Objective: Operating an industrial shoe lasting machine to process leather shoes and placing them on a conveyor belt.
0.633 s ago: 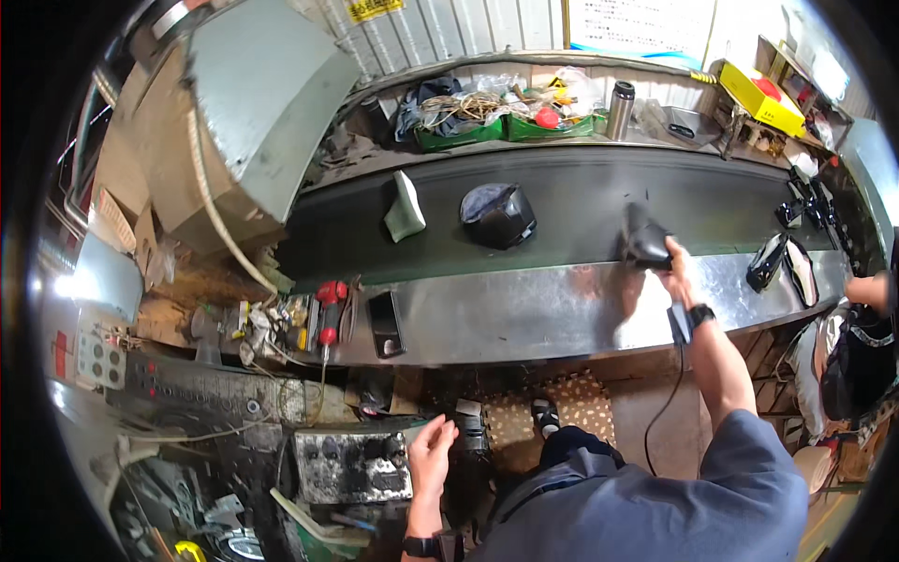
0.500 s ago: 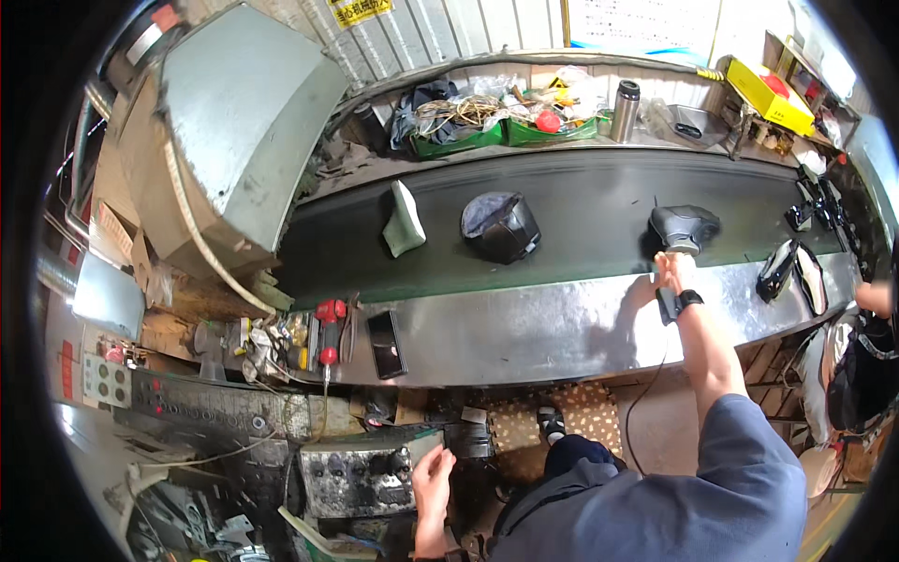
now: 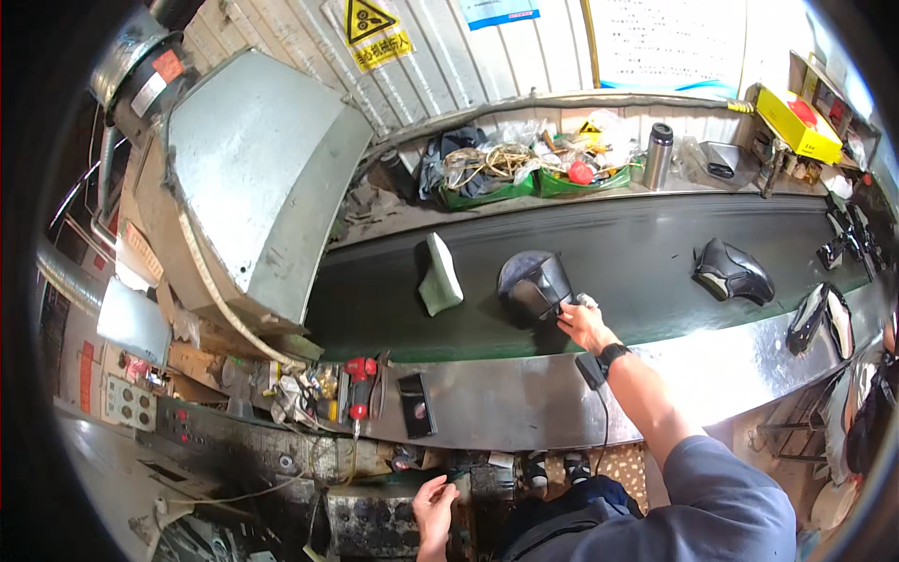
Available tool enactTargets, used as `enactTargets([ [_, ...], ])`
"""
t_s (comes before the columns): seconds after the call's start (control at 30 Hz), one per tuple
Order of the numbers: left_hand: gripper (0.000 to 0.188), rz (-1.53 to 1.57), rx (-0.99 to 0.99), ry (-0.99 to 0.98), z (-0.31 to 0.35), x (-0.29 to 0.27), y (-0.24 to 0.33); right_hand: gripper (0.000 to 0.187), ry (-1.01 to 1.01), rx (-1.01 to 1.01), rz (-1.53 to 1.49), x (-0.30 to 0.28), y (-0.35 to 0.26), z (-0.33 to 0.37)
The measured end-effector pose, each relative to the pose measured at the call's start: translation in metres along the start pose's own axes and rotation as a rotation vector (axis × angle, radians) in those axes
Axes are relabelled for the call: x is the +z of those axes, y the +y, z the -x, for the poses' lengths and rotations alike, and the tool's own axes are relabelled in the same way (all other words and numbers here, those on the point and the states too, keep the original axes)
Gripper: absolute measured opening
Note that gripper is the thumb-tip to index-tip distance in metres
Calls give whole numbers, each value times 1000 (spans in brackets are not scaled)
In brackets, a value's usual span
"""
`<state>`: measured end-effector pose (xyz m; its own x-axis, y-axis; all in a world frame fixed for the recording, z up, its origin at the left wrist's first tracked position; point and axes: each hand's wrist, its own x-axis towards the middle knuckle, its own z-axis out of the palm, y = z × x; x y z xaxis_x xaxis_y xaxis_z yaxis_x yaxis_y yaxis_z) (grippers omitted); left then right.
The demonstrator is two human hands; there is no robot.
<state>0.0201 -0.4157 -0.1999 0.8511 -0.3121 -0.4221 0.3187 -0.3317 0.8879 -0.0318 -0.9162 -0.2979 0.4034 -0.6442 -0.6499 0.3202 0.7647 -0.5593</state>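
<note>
Right hand pinches the near edge of a black leather boot on the belt

The bare right hand has its thumb and fingers closed on the near right edge of a black leather boot with an open top, about midway along a dark, flat conveyor belt. Gripping that edge suits the arm's reach, since it faces the person and spares leaning across the belt. Whether the boot is lifted or merely steadied, I cannot tell.

The left hand is low and close to the body, fingers loosely curled around nothing visible.

On the belt, 1 pale, wedge-shaped piece lies to the boot's left and 1 second black leather boot to its right, well apart, perhaps so each can be grasped separately.

Along the shiny metal ledge lie a black rectangular phone and a red handheld tool, probably put there to keep them off the belt. A small grey box with a trailing cord sits at the right wrist, seemingly worn, leaving the fingers free.
</note>
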Motion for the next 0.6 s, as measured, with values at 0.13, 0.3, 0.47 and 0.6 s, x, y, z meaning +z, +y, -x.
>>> enactTargets([
  [0.13, 31, -88, 52, -177, -61, 30, 11, 27, -222, -119, -36, -61, -16, 41],
  [0.3, 30, -247, 303, -344, -177, 109, 40, 30, -468, 161, -158, -146, -22, 126],
  [0.47, 83, -571, 477, -142, -333, 209, 99, 56, -55, -124, -182, -157, 8, 228],
  [0.6, 125, -794, 130, -36, -394, 264, 132, 49, 173, -141, -330, -174, 32, 296],
])
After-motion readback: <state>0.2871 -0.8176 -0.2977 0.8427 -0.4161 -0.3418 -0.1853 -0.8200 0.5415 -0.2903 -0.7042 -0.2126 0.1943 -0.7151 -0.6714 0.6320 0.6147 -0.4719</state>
